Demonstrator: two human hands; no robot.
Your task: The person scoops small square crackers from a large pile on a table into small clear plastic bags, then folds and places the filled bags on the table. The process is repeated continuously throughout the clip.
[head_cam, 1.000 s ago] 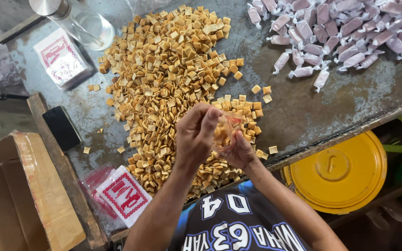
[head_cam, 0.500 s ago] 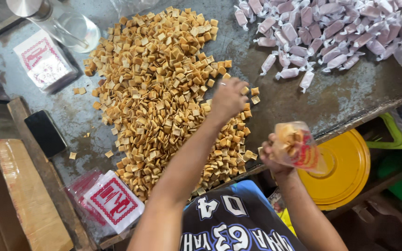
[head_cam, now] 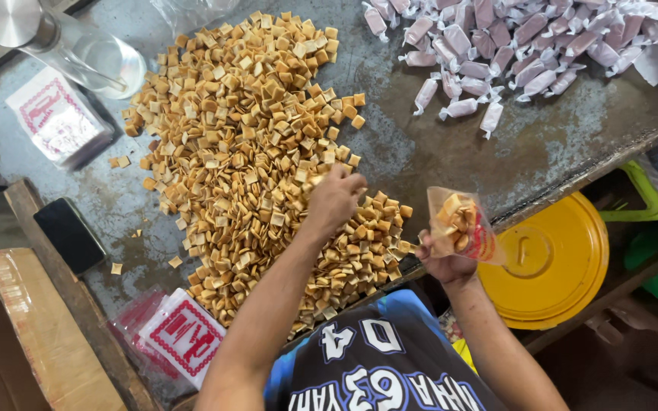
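Left hand reaches into the heap of small square crackers that covers the middle of the table, its fingers curled down on the pieces; what it has pinched, I cannot tell. Right hand, just off the table's near edge, grips a small clear bag with a red print, partly filled with crackers. These look light, dry and brittle, so a loose pinch by a few at a time suits them; the thin, slippery bag is best held at its mouth. Flat bags printed in red lie stacked at the near left corner and at the far left. Twist-wrapped pale pink sweets pile at the far right corner.
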